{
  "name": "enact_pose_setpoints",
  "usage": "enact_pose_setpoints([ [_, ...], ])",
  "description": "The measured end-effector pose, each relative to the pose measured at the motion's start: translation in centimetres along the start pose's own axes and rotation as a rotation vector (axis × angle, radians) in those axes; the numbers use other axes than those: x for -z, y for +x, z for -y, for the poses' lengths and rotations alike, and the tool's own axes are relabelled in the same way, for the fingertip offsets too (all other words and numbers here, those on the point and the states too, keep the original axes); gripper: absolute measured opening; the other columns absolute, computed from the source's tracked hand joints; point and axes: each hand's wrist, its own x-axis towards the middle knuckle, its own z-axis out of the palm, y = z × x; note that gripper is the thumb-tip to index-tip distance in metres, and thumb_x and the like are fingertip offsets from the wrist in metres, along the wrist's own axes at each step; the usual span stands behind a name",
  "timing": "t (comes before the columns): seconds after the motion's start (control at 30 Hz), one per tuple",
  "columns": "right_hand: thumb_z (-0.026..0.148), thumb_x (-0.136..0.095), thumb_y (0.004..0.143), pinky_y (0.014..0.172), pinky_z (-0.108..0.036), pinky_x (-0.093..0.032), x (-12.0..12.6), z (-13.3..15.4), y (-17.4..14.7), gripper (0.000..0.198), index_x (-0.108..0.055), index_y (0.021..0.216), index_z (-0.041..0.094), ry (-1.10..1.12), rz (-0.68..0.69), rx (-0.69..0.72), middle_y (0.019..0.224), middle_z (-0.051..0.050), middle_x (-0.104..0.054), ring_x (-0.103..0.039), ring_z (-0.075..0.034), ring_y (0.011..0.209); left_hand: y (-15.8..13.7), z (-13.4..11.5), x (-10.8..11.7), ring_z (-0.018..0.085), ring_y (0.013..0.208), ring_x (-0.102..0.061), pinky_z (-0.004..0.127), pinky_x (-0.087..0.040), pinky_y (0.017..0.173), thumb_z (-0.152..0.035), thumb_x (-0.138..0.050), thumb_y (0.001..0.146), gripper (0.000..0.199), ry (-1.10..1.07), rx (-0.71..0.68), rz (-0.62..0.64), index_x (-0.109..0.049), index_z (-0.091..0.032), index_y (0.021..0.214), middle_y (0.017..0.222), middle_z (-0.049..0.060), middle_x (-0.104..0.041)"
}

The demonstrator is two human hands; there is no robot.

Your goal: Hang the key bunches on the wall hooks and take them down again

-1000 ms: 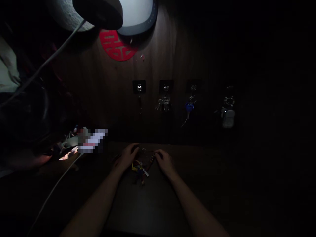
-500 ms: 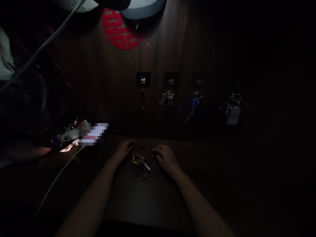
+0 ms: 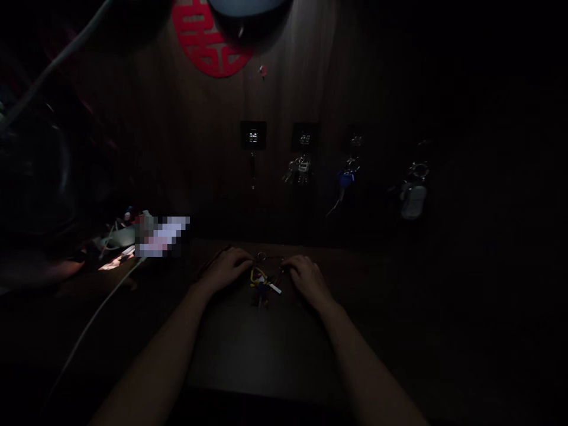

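A bunch of keys with a yellow strap and a small pale tag lies on the dark tabletop between my hands. Above it is a metal ring, and a thin dark cord runs from there toward the right. My right hand has its thumb and fingers closed on the cord at its right side. My left hand is closed at the other side, fingertips by the ring and strap; the cord there is mostly hidden. Dim light blurs the finer parts.
Key sets, a blue-headed key and a grey fob hang on the wall behind. A red paper cutout is above them. To the left lie a lit, pixelated screen and its white cable.
My left hand has moved right, closer to the ring. The keys and strap have shifted slightly right and up between my hands. The whole view has shifted a little.
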Motion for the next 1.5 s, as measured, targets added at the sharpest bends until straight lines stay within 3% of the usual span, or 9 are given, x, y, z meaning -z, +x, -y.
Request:
enact_pose_setpoints([
  [0.27, 0.011, -0.038, 0.081, 0.091, -0.034, -0.035, 0.2, -1.4, 0.5, 0.035, -0.063, 0.099, 0.026, 0.081, -0.147, -0.079, 0.105, -0.002, -0.063, -0.05, -0.019, 0.103, -0.3, -1.1, -1.5, 0.02, 0.108, -0.049, 0.035, -0.035, 0.096, -0.042, -0.057, 0.078, 0.028, -0.056, -0.121, 0.078, -0.066, -0.029, 0.102, 0.113, 0.003, -0.061],
  [0.4, 0.012, -0.036, 0.08, 0.09, -0.034, -0.037, 0.7, -2.4, 0.7, 0.035, -0.063, 0.099, 0.025, 0.085, -0.219, -0.187, 0.105, -0.003, -0.062, -0.052, -0.019, 0.102, -0.2, -0.6, -1.8, 0.019, 0.103, -0.051, 0.034, -0.037, 0.092, -0.039, -0.054, 0.081, 0.021, -0.047, -0.14, 0.111, -0.07, -0.026, 0.086, 0.105, 0.003, -0.063],
  [0.53, 0.016, -0.038, 0.08, 0.086, -0.031, -0.041, 1.4, -3.0, 0.7, 0.031, -0.064, 0.095, 0.024, 0.094, -0.237, -0.248, 0.101, -0.003, -0.064, -0.056, -0.018, 0.098, -0.1, -0.5, -1.4, 0.018, 0.096, -0.053, 0.03, -0.039, 0.085, -0.042, -0.049, 0.083, 0.027, -0.006, -0.144, 0.107, -0.069, -0.023, 0.081, 0.096, 0.004, -0.065],
  [0.73, 0.018, -0.053, 0.072, 0.08, -0.028, -0.043, 2.5, -3.8, 0.1, 0.019, -0.067, 0.084, 0.023, 0.169, -0.008, -0.207, 0.091, -0.001, -0.067, -0.06, -0.017, 0.086, 0.0, 0.2, -0.7, 0.016, 0.07, -0.055, 0.026, -0.038, 0.064, -0.046, -0.048, 0.079, 0.037, 0.117, -0.01, 0.104, -0.061, -0.02, 0.056, 0.066, 0.002, -0.062],
  [0.93, 0.02, -0.062, 0.066, 0.084, -0.029, -0.042, 2.8, -3.5, -0.9, 0.027, -0.069, 0.091, 0.024, 0.262, 0.279, -0.022, 0.096, -0.003, -0.061, -0.057, -0.017, 0.091, 0.1, 1.9, 0.2, 0.019, 0.066, -0.057, 0.027, -0.037, 0.059, -0.035, -0.048, 0.078, 0.03, 0.16, 0.135, 0.003, -0.061, -0.023, 0.055, 0.064, 0.004, -0.062],
  [1.13, 0.022, -0.064, 0.064, 0.082, -0.029, -0.041, 2.3, -2.9, -1.0, 0.021, -0.07, 0.085, 0.024, 0.164, 0.281, 0.009, 0.094, -0.003, -0.059, -0.054, -0.018, 0.093, 0.1, 0.8, -0.1, 0.023, 0.082, -0.057, 0.032, -0.04, 0.069, -0.041, -0.045, 0.082, 0.031, 0.265, 0.124, -0.058, -0.063, -0.02, 0.069, 0.082, 0.007, -0.064],
  [1.3, 0.018, -0.06, 0.065, 0.078, -0.026, -0.041, 2.5, -1.9, -1.0, 0.013, -0.068, 0.074, 0.021, 0.086, 0.278, 0.037, 0.09, -0.003, -0.058, -0.053, -0.017, 0.087, 0.2, -0.7, -0.9, 0.019, 0.091, -0.056, 0.033, -0.041, 0.081, -0.035, -0.043, 0.086, 0.024, 0.163, -0.016, -0.1, -0.062, -0.022, 0.091, 0.096, 0.005, -0.063],
  [1.5, 0.017, -0.055, 0.067, 0.073, -0.023, -0.04, 2.4, -1.4, -1.3, 0.01, -0.065, 0.07, 0.019, 0.072, 0.233, 0.066, 0.087, -0.003, -0.057, -0.053, -0.016, 0.084, 0.1, -2.6, -2.1, 0.018, 0.095, -0.057, 0.034, -0.039, 0.087, -0.028, -0.046, 0.086, 0.018, 0.084, -0.165, -0.063, -0.06, -0.022, 0.095, 0.098, 0.004, -0.065],
])
